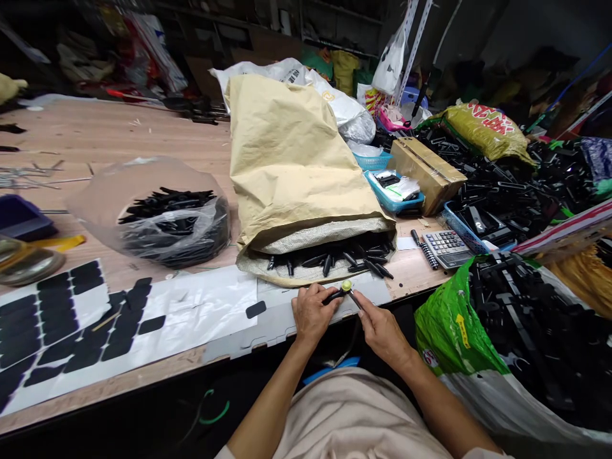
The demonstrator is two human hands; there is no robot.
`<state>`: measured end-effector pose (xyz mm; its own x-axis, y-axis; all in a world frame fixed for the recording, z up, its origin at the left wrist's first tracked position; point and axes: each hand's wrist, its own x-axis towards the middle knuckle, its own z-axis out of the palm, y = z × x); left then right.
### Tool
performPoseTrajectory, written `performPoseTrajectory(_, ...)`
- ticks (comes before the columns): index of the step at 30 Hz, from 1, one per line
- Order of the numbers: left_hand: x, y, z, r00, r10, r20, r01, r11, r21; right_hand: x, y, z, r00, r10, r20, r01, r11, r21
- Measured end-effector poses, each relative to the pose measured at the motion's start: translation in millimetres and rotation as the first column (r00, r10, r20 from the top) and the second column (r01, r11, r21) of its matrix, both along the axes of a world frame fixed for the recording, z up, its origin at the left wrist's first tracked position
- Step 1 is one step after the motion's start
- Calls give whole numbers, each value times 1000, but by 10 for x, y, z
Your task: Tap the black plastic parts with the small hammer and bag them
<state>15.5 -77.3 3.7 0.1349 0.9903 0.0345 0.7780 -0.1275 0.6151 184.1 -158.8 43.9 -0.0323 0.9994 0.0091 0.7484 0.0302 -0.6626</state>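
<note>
My left hand (312,311) is closed around a small black plastic part (333,296) at the table's front edge. My right hand (380,329) pinches a thin tool with a yellow-green tip (347,287) that touches the end of that part. Just beyond both hands lies a tan paper sack (287,159) on its side, its open mouth spilling several black plastic parts (335,260).
A clear plastic bag of black pieces (172,220) sits left of the sack. White sheets with black adhesive pads (57,319) cover the left front. A calculator (447,247), blue baskets (394,191), a cardboard box (425,172) and a green bag of black parts (478,319) crowd the right.
</note>
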Motion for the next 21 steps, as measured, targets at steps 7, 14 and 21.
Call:
performPoseTrajectory(7,2,-19,-19,1000,0,4,0,999,39,93,-4,27,999,-51,-11,51,999,9)
performPoseTrajectory(14,-46,-34,-75,991,-53,122,30,982,185,253,-41,-195,984,-122,132,131,990,-56)
performPoseTrajectory(21,-304,-513,-207,795,-542,273,398,805,440,268,-61,-380,991,-120,61,120,993,-1)
